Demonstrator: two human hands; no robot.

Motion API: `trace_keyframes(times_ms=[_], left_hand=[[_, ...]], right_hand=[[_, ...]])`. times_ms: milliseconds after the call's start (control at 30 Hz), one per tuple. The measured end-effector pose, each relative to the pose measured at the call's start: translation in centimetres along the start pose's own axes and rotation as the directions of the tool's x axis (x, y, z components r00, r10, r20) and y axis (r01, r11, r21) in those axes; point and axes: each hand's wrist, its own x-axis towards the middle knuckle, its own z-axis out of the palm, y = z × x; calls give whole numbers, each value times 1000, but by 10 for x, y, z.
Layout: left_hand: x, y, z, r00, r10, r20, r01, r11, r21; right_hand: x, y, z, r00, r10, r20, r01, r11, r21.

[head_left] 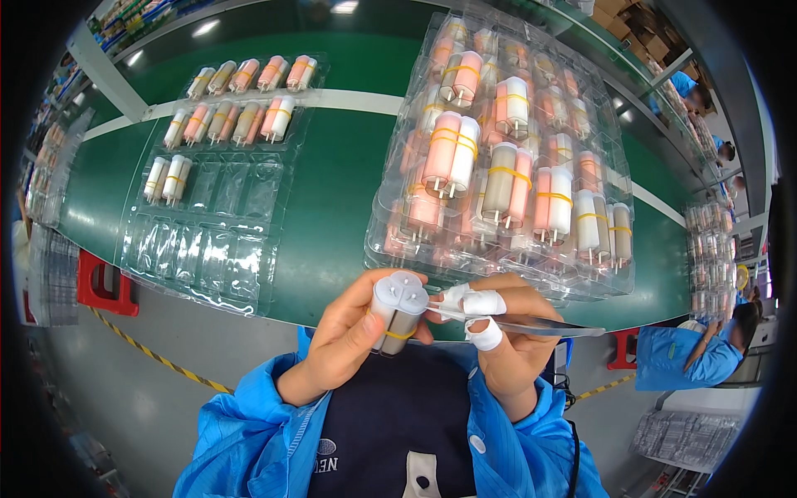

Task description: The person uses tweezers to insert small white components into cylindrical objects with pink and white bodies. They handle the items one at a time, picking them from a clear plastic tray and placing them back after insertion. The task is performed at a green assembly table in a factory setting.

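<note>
My left hand (339,342) is wrapped around a bundle of tubes (397,322) banded with a yellow rubber band. The bundle's pale end, with several small nozzles, faces up; the tubes I can make out are white and grey. White tape covers some fingertips of my right hand (516,353), which pinches a pair of metal tweezers (544,327). Their tips point left and reach the side of the bundle's pale end; whether they touch it I cannot tell. Both hands are just off the near edge of the green table (328,199).
A clear plastic tray (199,264) at left holds banded tube sets in its far rows. To the right rises a stack of clear trays (390,217) loaded with pink, white and grey tube sets. Red stools (108,286) stand below; a person in blue (685,357) sits far right.
</note>
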Motion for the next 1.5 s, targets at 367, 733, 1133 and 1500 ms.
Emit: trace_keyframes(times_ms=[367,733,1133,1500], left_hand=[[1,-10,2,947,309,-86,-244,868,432],[12,-8,-2,723,678,132,-369,218,903],[10,-12,-1,735,674,79,-368,299,880],[10,-16,-4,735,673,86,-375,297,878]], right_hand=[[-3,3,-1,998,-13,-64,7,996,-92],[-2,5,3,993,-104,49,111,975,-192],[-5,7,5,998,-25,52,35,979,-201],[-1,5,2,996,-13,93,36,968,-249]])
